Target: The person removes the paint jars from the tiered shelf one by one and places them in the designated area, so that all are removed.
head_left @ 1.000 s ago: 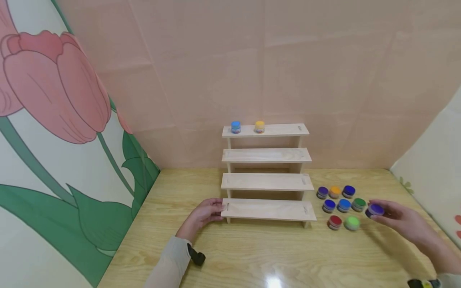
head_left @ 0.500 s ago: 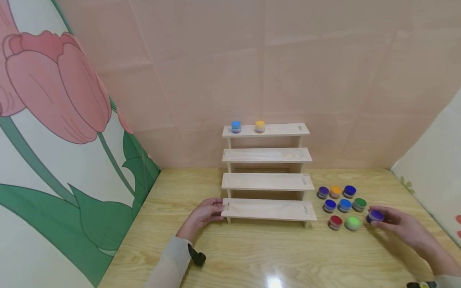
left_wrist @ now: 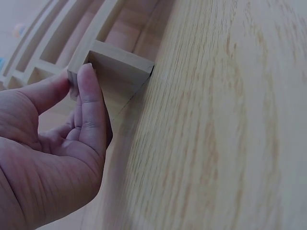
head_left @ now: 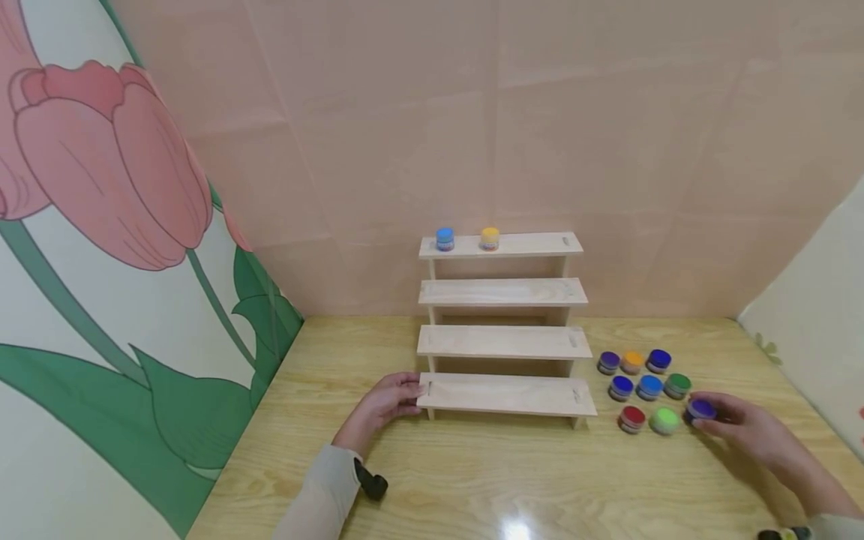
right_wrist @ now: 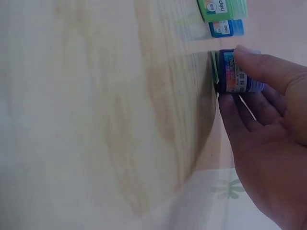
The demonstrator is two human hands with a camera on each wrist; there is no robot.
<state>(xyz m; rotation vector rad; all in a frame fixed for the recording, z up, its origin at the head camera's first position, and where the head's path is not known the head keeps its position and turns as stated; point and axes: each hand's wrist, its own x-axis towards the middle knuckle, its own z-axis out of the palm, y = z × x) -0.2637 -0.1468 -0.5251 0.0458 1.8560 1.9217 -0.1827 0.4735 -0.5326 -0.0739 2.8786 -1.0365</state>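
My left hand (head_left: 391, 401) pinches the left end of the lowest board of a four-step wooden display rack (head_left: 506, 392); in the left wrist view, thumb and fingers (left_wrist: 91, 100) clasp the board's corner. At the right, my right hand (head_left: 749, 429) holds a small paint jar with a purple lid (head_left: 700, 409) between thumb and fingers. The right wrist view shows this jar (right_wrist: 235, 72) low by the tabletop, its printed label visible. Beside it stand a light green jar (head_left: 664, 421) and a dark green jar (head_left: 678, 386).
More jars stand in loose rows right of the rack, among them a red one (head_left: 632, 419) and an orange one (head_left: 632, 362). The top step bears a blue jar (head_left: 445, 239) and a yellow jar (head_left: 490, 239). A pinkish backdrop (head_left: 378, 150) rises behind the table.
My right hand has lowered the purple-lidded paint jar a little, down beside the light green one. The left hand keeps its grip on the rack; the head view has shifted slightly.
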